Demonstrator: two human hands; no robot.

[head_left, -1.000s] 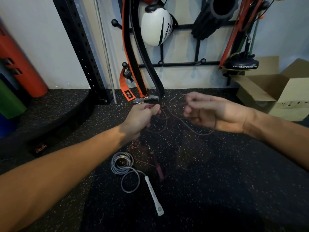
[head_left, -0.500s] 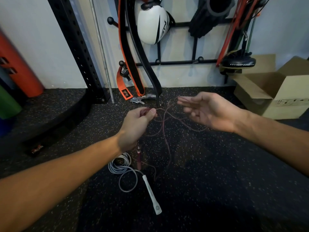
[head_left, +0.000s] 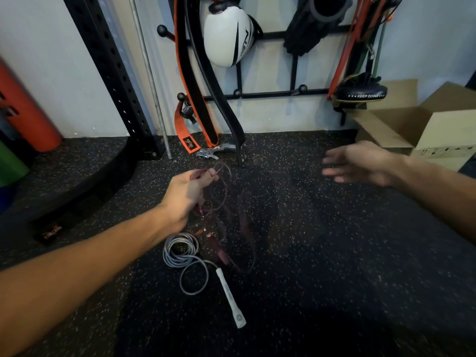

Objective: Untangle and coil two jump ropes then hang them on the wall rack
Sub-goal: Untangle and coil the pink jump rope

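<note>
Speckled floor [head_left: 334, 253], one wall rack [head_left: 273, 93] above it, and one open cardboard box [head_left: 438, 130] at right with its inside mostly hidden. Two hands: the left hand [head_left: 185, 191] has its fingers clamped round bunched loops of the dark red jump rope [head_left: 226, 186], rest dangling. The right hand [head_left: 360, 163] is blurry, fingers spread, holding nothing, well apart from it. Second rope, the grey jump rope [head_left: 180, 249], lies coiled on the floor below the left hand.

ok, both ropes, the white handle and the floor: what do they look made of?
Red rope: thin cord holding springy loops, likely plastic-coated wire; it is blurred, so unsure.
Grey rope: thicker, with a glossy sheen, probably PVC or clear-coated cable.
White handle: smooth matte moulded plastic, by the look.
Floor: matte black rubber, judging by the pale speckled granules.
</note>
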